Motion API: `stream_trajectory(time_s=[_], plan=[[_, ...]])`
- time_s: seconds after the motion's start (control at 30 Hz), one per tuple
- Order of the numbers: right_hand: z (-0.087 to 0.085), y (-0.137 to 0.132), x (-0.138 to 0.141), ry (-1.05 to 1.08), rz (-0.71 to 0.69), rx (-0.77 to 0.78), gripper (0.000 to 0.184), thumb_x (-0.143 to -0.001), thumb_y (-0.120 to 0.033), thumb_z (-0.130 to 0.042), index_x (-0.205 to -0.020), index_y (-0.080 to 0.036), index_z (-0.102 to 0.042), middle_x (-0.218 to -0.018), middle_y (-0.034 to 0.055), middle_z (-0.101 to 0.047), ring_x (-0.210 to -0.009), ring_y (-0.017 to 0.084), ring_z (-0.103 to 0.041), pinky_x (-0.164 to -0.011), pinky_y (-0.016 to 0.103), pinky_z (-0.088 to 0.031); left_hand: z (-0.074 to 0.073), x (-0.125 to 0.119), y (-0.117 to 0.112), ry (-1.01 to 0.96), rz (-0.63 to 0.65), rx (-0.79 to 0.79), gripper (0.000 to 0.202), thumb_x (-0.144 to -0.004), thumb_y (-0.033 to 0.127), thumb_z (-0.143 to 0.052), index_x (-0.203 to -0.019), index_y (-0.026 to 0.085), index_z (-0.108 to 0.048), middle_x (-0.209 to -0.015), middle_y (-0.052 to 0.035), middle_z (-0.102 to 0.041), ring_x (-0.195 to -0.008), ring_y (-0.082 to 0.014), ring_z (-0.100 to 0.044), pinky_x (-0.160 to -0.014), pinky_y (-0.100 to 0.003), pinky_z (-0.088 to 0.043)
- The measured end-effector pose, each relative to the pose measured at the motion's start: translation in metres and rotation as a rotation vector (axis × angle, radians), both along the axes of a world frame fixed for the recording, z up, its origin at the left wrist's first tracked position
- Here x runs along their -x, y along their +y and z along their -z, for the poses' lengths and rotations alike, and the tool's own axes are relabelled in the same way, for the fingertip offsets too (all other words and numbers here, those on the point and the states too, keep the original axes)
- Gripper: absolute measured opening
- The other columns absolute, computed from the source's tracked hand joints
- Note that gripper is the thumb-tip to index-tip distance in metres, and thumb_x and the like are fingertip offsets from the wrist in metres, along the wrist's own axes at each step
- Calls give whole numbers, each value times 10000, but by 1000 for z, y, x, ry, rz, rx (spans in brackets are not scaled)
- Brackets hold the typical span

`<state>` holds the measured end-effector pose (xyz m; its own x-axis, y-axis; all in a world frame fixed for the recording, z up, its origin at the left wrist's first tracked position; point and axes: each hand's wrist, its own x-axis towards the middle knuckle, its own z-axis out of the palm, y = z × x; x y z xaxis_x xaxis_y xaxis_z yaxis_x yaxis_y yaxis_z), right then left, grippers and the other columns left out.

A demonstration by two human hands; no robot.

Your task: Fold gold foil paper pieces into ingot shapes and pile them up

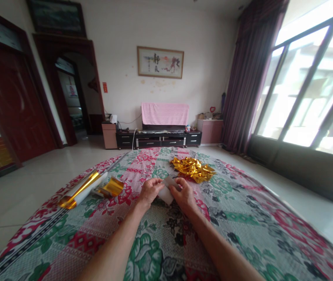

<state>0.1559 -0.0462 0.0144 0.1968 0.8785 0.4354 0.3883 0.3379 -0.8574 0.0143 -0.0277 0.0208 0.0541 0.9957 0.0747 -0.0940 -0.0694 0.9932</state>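
Note:
Both my hands meet over a floral bedspread (242,218), pinching one small sheet of paper (166,192) that shows its white side. My left hand (150,192) grips the sheet's left edge with curled fingers. My right hand (185,195) grips its right edge. Just beyond my hands lies a pile of folded gold foil pieces (193,168). To the left lie rolled gold foil sheets (81,189) with white backing and a smaller curled gold sheet (112,187).
The bedspread covers a large surface in a tiled living room. A dark TV cabinet (159,139) with a pink cloth over the screen stands at the far wall. Dark wooden doors are on the left, tall windows and a curtain on the right.

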Motion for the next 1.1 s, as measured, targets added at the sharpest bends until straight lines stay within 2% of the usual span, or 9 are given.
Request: stream_trajectory(time_s=[0.13,0.27,0.43,0.53,0.63,0.77,0.9,1.1], plan=[[2,1,1,42,-18,-6,194,-639,-354,-587,-731,-186,-558,-722,18,-634,-639,157,-566,-577,247,-442,-2,-2,-1,25,1,-20,208,-558,261,-658,-726,145,-620,-547,15,-597,-477,-101,-501,-465,-200,-351],[4,1,3,150,-159,8,233,-634,-384,-613,-691,-185,-507,-817,40,-652,-637,149,-584,-542,235,-455,-4,-3,-3,50,10,-46,203,-555,261,-664,-717,142,-639,-533,15,-585,-481,-102,-495,-470,-200,-344],[5,-3,5,137,-296,42,256,-650,-391,-631,-726,-172,-522,-766,23,-643,-563,119,-563,-483,203,-416,-1,-1,-3,89,-11,-94,181,-578,242,-624,-731,148,-653,-571,10,-606,-509,-106,-506,-480,-197,-350],[1,-7,4,86,-318,70,271,-648,-395,-639,-772,-164,-569,-619,-6,-606,-494,100,-513,-437,184,-364,1,0,-1,106,-21,-109,167,-590,225,-595,-726,148,-653,-592,0,-619,-532,-112,-521,-493,-196,-361],[-4,-11,4,61,-334,88,301,-653,-413,-631,-803,-154,-600,-565,-17,-581,-466,88,-478,-416,176,-324,3,2,1,92,-27,-95,193,-586,212,-580,-754,155,-655,-607,-4,-631,-539,-119,-531,-492,-199,-366],[-7,-12,2,81,-350,98,283,-700,-409,-574,-783,-143,-621,-585,-8,-583,-491,91,-481,-439,183,-334,1,3,1,92,-21,-85,230,-578,202,-575,-788,160,-660,-623,0,-637,-535,-114,-525,-496,-199,-367],[-2,-8,2,213,-408,134,250,-677,-377,-600,-798,-159,-580,-604,-20,-578,-485,87,-486,-448,186,-356,-3,4,-2,89,9,-92,226,-572,198,-574,-773,153,-666,-597,9,-625,-513,-105,-506,-496,-202,-363],[-4,-5,3,338,-463,149,359,-625,-377,-667,-883,-168,-529,-713,-11,-594,-533,95,-534,-482,201,-411,-7,2,-5,8,85,-80,243,-622,277,-595,-816,154,-674,-610,4,-624,-522,-104,-510,-501,-203,-371]])
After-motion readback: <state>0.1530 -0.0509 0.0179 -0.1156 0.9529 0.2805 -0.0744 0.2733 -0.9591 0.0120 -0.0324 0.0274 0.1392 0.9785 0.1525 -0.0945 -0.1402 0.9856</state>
